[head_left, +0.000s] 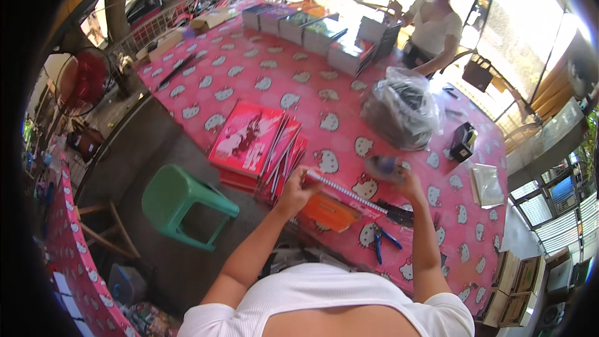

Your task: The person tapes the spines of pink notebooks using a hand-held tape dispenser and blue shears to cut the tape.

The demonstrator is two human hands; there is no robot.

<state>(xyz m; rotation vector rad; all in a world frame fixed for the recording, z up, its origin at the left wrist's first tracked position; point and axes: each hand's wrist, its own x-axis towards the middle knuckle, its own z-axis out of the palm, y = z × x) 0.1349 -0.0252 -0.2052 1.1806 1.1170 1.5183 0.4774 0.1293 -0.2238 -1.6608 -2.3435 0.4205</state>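
Note:
My left hand is closed on one end of a red spiral-bound notebook, whose white coil faces up along its edge. At the other end, my right hand is raised, its fingers closed at a roundish blue-and-brown thing that is too smeared by motion to name. An orange flat piece lies below the notebook. Pliers with blue handles rest on the table near me, and a dark strip-like thing lies at the notebook's right end.
To the left is a stack of red notebooks on the pink patterned tablecloth. A stuffed clear plastic bag, a black box and book stacks stand farther off. Another person is across the table. A green stool stands left.

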